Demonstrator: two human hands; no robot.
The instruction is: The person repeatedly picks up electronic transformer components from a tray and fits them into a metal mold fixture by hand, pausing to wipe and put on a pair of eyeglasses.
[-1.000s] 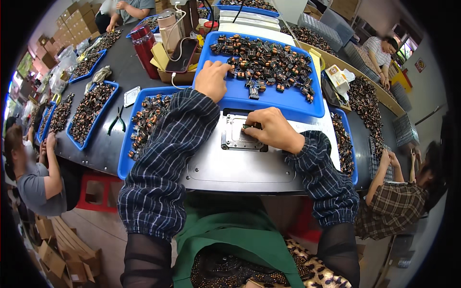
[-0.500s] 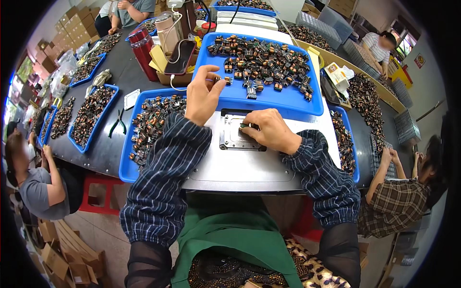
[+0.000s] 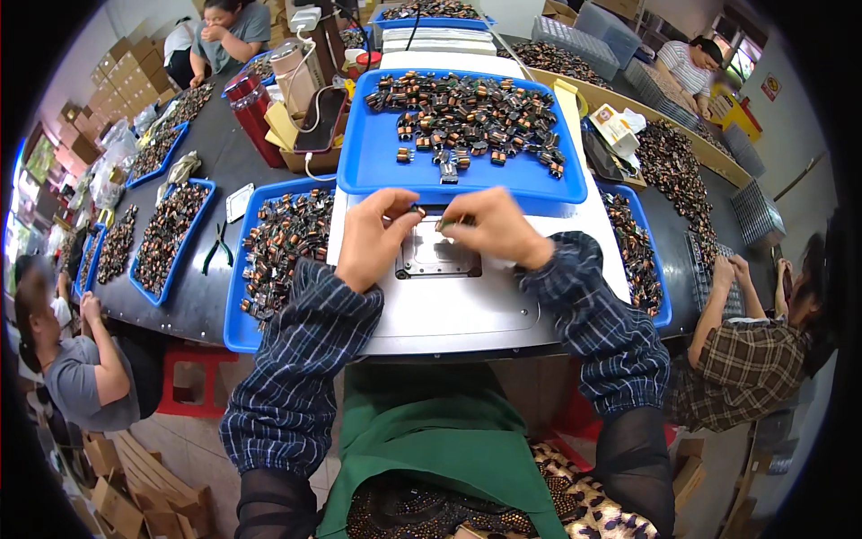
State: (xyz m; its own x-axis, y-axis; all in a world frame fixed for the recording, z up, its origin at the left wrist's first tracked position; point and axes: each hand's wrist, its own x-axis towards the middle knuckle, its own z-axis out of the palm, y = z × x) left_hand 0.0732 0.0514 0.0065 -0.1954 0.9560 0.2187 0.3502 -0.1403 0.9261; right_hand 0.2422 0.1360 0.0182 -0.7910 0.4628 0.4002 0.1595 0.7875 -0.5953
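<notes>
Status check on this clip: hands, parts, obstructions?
Left hand pinching small component. Right hand blurred, grip unclear. Metal fixture partly hidden behind both hands.

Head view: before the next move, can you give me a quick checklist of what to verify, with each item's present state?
1. Left hand holds a part: ok, a small component is pinched at its fingertips.
2. Right hand holds a part: cannot tell, its fingers are blurred.
3. Metal fixture fully visible: not ok, both hands overlap its upper part in this view.
4. Parts within reach: ok, many loose components lie in the blue tray just ahead.
5. Pliers away from the fixture: ok, they lie on the dark table, off to the left.
</notes>
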